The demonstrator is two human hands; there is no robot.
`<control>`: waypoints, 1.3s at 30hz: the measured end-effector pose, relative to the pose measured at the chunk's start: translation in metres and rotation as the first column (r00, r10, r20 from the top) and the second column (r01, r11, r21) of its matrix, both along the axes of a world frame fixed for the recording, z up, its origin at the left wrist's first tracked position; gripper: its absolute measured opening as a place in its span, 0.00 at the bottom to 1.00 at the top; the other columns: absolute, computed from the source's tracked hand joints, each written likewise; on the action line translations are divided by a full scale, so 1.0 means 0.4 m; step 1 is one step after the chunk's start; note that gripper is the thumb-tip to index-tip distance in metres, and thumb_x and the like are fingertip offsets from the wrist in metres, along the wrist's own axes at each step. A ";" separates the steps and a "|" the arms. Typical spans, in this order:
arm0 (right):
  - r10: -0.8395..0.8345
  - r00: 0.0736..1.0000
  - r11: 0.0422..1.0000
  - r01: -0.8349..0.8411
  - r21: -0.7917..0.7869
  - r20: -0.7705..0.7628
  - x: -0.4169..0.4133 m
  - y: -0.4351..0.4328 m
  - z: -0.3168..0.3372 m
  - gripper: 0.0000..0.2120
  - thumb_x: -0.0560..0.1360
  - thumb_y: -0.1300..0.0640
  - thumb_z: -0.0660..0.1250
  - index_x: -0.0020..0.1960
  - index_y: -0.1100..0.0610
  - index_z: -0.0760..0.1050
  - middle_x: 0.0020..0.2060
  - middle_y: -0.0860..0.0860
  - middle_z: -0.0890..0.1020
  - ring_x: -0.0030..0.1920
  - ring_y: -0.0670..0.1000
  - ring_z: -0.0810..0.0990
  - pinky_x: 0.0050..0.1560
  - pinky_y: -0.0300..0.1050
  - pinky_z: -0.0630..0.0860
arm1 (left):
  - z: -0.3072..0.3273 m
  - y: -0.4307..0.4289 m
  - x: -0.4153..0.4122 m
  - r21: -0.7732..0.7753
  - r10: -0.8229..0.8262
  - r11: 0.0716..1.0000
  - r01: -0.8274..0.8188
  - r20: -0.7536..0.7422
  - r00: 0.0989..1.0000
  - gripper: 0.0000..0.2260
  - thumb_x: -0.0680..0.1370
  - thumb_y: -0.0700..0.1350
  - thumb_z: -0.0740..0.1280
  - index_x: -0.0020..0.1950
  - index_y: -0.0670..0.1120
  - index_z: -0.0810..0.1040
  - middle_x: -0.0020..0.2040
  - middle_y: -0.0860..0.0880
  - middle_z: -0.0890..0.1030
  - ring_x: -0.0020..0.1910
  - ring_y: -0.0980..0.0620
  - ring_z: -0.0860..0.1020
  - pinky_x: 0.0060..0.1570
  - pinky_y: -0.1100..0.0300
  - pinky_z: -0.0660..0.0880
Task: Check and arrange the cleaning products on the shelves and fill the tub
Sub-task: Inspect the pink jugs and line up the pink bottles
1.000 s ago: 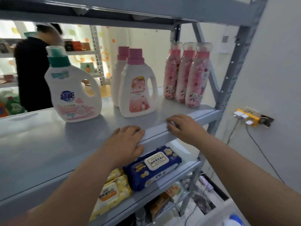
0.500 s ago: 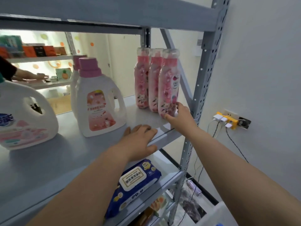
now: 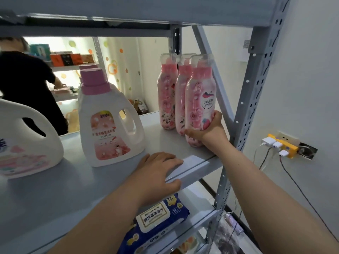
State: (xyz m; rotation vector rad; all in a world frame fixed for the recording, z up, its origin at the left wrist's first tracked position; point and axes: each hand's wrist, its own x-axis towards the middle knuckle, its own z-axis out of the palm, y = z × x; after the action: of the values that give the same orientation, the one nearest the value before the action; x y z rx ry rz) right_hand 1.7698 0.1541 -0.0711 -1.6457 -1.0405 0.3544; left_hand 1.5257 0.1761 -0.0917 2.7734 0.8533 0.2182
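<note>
Three slim pink floral bottles stand in a row at the right end of the grey shelf (image 3: 183,143). My right hand (image 3: 211,132) grips the base of the front pink bottle (image 3: 200,103), fingers and thumb wrapped round it. Behind it stand the other two pink bottles (image 3: 167,99). My left hand (image 3: 157,171) rests on the shelf's front edge with fingers on top and the thumb under the lip. A white detergent jug with a pink cap (image 3: 108,121) stands mid-shelf, a second one hidden behind it. Another white jug (image 3: 23,140) is at the left.
A blue wet-wipe pack (image 3: 156,222) lies on the shelf below. The grey upright post (image 3: 253,99) stands close to the right of the bottles. A yellow plug adapter (image 3: 282,145) with cables hangs on the wall. A person in black (image 3: 27,85) stands behind the shelf.
My right hand has gone from touching the front pink bottle's base to gripping round it. The view has come closer to the shelf. My left hand stays on the shelf edge.
</note>
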 end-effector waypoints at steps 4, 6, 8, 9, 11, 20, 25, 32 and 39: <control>0.001 1.000 0.997 -0.002 0.075 0.014 -0.026 -0.025 -0.019 0.45 0.59 0.45 0.86 0.65 0.48 0.60 0.60 0.46 0.77 0.59 0.47 0.81 0.58 0.47 0.81 | 0.009 -0.006 -0.002 -0.012 0.012 1.000 -0.012 0.036 0.999 0.27 0.79 0.64 0.59 0.77 0.61 0.63 0.76 0.60 0.64 0.76 0.57 0.59 0.78 0.50 0.56; -0.021 0.999 0.995 0.017 0.102 0.041 -0.045 -0.047 -0.029 0.47 0.56 0.40 0.84 0.65 0.47 0.60 0.60 0.46 0.77 0.60 0.48 0.80 0.59 0.49 0.81 | 0.013 -0.007 -0.002 -0.053 0.057 0.997 -0.054 0.069 0.996 0.26 0.80 0.64 0.59 0.77 0.58 0.64 0.76 0.57 0.66 0.74 0.55 0.63 0.75 0.52 0.60; -0.035 0.997 0.991 0.026 0.134 0.065 -0.072 -0.077 -0.034 0.47 0.57 0.40 0.84 0.66 0.47 0.60 0.60 0.46 0.75 0.60 0.47 0.79 0.60 0.51 0.81 | 0.013 -0.008 -0.005 -0.104 0.094 0.991 -0.084 0.096 0.991 0.31 0.78 0.68 0.57 0.77 0.56 0.62 0.76 0.55 0.67 0.73 0.53 0.64 0.73 0.51 0.65; -0.032 0.997 0.988 0.022 0.155 0.064 -0.086 -0.094 -0.038 0.47 0.58 0.41 0.85 0.67 0.48 0.61 0.60 0.46 0.75 0.60 0.46 0.79 0.60 0.50 0.81 | 0.014 -0.011 -0.007 -0.116 0.099 0.990 -0.086 0.113 0.989 0.34 0.77 0.70 0.57 0.78 0.55 0.61 0.76 0.54 0.67 0.74 0.52 0.65 0.72 0.50 0.67; -0.016 0.998 0.982 0.006 0.190 0.055 -0.119 -0.133 -0.041 0.47 0.59 0.42 0.85 0.69 0.48 0.62 0.61 0.47 0.75 0.60 0.46 0.79 0.59 0.48 0.82 | 0.018 -0.023 -0.011 -0.117 0.090 0.990 -0.074 0.137 0.986 0.36 0.77 0.69 0.60 0.80 0.54 0.56 0.77 0.53 0.67 0.74 0.53 0.66 0.72 0.52 0.68; 0.177 0.928 0.973 -0.115 0.201 -0.328 -0.378 -0.365 -0.054 0.42 0.65 0.24 0.71 0.71 0.43 0.66 0.58 0.46 0.83 0.53 0.45 0.86 0.51 0.49 0.85 | 0.009 -0.255 -0.098 -0.449 0.147 0.876 0.178 0.599 0.787 0.29 0.74 0.67 0.66 0.71 0.59 0.64 0.63 0.58 0.77 0.59 0.58 0.80 0.56 0.51 0.82; 0.279 0.837 0.955 -0.191 0.228 -0.471 -0.513 -0.466 -0.143 0.31 0.74 0.28 0.62 0.72 0.42 0.70 0.62 0.52 0.83 0.60 0.57 0.84 0.60 0.66 0.80 | -0.053 -0.384 -0.211 -0.545 0.324 0.832 0.104 0.629 0.706 0.19 0.79 0.60 0.67 0.66 0.59 0.65 0.60 0.59 0.76 0.56 0.65 0.78 0.49 0.68 0.79; 0.544 0.372 0.834 -0.336 0.437 -0.752 -0.648 -0.620 -0.200 0.40 0.65 0.37 0.80 0.69 0.58 0.77 0.61 0.62 0.82 0.59 0.62 0.83 0.57 0.57 0.82 | -0.101 -0.547 -0.389 -0.811 0.550 0.512 0.283 0.562 0.617 0.11 0.76 0.51 0.66 0.57 0.53 0.79 0.51 0.50 0.87 0.49 0.49 0.86 0.48 0.48 0.82; 0.404 0.290 0.915 -0.149 0.376 -0.868 -0.739 -0.734 -0.267 0.57 0.55 0.33 0.84 0.74 0.61 0.70 0.58 0.60 0.81 0.54 0.59 0.83 0.59 0.57 0.80 | -0.178 -0.674 -0.455 -0.938 0.551 -0.036 0.346 0.270 0.789 0.23 0.77 0.63 0.61 0.64 0.51 0.79 0.56 0.45 0.86 0.53 0.43 0.85 0.46 0.49 0.82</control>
State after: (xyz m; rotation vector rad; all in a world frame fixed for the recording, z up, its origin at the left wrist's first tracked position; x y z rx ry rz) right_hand 1.4741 -0.1395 -0.1780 -0.7239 -0.3821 1.2324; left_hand 1.3436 -0.0935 -0.1628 0.9667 0.5845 0.3065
